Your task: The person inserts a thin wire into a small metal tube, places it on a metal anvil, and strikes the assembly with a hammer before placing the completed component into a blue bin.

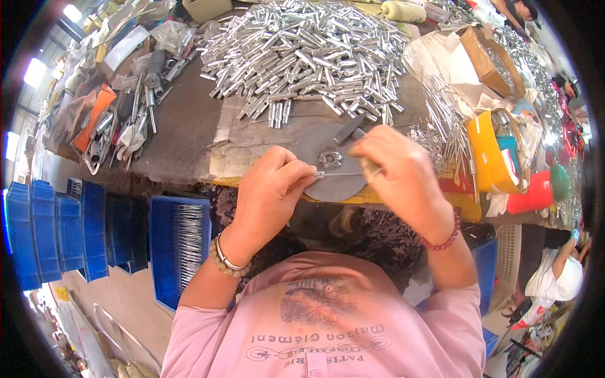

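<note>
My left hand (277, 186) pinches a small metal fitting at the left end of a thin metal rod (342, 174). The rod lies level above a round grey plate (328, 191), and its other end meets the fingers of my right hand (400, 167). That hand is closed and slightly blurred; a tan bit shows at its fingertips, and what it grips is partly hidden. On the plate, just beyond the rod, is a knobbly ring-shaped metal piece (329, 159). A dark hammer-like head (350, 128) shows beside my right knuckles, its handle hidden.
A large heap of shiny metal tubes (309, 53) covers the far bench. Thin rods (444, 120) and a yellow container (491, 151) lie right, near a red cup (529, 192). Tools (135, 120) lie left. A blue bin (165, 252) holds rods. People work at far right.
</note>
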### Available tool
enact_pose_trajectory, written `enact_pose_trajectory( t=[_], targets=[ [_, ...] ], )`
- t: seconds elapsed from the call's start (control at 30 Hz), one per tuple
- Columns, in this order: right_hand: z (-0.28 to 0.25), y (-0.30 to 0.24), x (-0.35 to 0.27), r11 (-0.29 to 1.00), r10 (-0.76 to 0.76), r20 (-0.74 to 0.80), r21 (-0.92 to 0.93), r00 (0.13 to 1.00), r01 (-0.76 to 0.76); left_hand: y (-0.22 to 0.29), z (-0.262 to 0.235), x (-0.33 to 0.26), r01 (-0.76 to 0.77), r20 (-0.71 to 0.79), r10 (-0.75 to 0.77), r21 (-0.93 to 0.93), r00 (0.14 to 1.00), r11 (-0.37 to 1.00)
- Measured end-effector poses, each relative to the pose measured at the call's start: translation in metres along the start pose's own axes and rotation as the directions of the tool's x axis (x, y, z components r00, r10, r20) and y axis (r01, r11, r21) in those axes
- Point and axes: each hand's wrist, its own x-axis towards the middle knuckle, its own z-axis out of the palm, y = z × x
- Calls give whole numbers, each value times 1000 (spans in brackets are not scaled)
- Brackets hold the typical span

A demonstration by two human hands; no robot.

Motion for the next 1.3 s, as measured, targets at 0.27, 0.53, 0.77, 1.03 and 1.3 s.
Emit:
enact_pose_trajectory(
  t=[0.27,0.53,0.77,1.03,1.3],
  targets=[
    [41,-10,17,947,-18,-47,320,999,32,-3,4,2,-75,-36,77,64,996,995],
    [41,-6,6,967,23,26,253,999,-29,-4,2,1,-33,-27,33,-7,999,999],
    [33,-16,14,985,-52,98,169,994,35,-3,3,0,-35,-38,35,-14,999,999],
    [31,-39,16,979,-190,146,-54,971,199,0,2,0,-40,-59,44,67,997,997],
    [3,-8,-12,964,-53,-66,-262,996,34,-4,7,0,-4,-72,-1,-64,997,998]
  ],
)
